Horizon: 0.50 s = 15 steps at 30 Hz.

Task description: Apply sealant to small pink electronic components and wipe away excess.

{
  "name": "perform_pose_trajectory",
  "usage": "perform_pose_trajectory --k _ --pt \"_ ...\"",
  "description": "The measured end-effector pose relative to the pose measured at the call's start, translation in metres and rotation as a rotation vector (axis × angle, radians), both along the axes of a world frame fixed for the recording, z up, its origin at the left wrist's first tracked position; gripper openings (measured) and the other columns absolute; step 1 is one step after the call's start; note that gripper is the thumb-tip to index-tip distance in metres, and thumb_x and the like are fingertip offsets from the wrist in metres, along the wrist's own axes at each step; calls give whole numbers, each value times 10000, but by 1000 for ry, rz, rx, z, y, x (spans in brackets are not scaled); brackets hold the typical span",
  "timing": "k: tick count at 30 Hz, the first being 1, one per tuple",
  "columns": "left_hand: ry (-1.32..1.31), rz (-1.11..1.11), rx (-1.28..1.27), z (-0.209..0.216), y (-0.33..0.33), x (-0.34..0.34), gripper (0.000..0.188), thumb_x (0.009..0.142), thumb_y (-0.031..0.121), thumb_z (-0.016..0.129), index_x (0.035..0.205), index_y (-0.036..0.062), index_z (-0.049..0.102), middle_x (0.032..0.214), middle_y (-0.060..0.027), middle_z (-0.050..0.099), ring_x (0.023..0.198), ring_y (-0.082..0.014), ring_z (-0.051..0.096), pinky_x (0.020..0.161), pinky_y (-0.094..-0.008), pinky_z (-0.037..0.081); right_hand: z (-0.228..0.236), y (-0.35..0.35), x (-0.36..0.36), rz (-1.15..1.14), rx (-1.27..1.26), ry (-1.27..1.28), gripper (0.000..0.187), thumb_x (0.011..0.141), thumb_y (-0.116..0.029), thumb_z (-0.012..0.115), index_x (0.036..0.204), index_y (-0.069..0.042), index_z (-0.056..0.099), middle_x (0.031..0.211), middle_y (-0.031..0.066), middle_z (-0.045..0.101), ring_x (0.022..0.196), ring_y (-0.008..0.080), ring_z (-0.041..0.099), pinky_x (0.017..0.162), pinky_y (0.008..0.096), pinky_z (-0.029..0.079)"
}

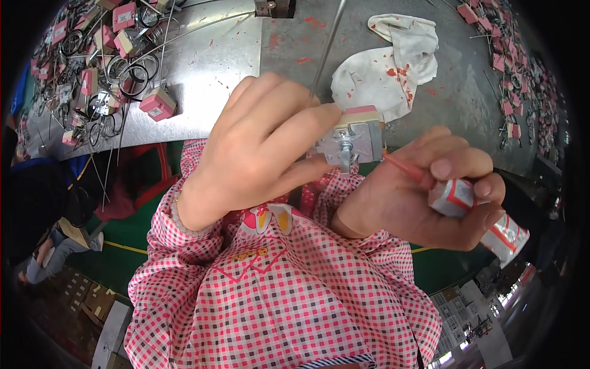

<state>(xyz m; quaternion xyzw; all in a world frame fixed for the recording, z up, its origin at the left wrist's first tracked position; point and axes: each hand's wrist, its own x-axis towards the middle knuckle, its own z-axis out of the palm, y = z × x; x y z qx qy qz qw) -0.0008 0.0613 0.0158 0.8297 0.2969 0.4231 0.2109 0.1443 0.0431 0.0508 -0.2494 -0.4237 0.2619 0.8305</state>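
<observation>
My left hand (252, 144) grips a small boxy thermostat (362, 132) between thumb and fingers. Its body is pink and cream, with a metal plate and a screw-like shaft facing me. A thin metal rod (329, 49) runs up from behind my left fingers across the bench; whether it joins the thermostat is hidden. To the right, my right hand (399, 203) is closed round a crumpled silver-and-red squeeze tube (452, 198). The tube's red tapered nozzle (409, 170) points at the thermostat's right side, its tip at or very near the edge.
A white cloth (384, 74) with red stains lies on the metal bench (295, 37), which carries red smears. Similar thermostats with coiled wires are heaped at the left (158, 104) and right (504, 92). A metal block (275, 7) stands at the far edge.
</observation>
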Motion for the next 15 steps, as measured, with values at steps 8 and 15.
perform_pose_trajectory --k 8,15 --pt "41 -25 -5 4 0 -4 508 434 80 651 922 -22 553 759 -107 513 658 -254 474 578 -336 370 5 6 -11 -125 -173 -267 213 839 -246 342 718 -71 324 472 96 410 337 109 245 343 225 234" --pt "74 -7 -18 5 -2 -5 525 429 122 670 926 -4 557 742 -91 495 653 -239 462 581 -333 365 3 14 -10 -115 -137 -518 223 843 -216 355 726 -28 325 460 114 411 326 115 269 314 218 250"
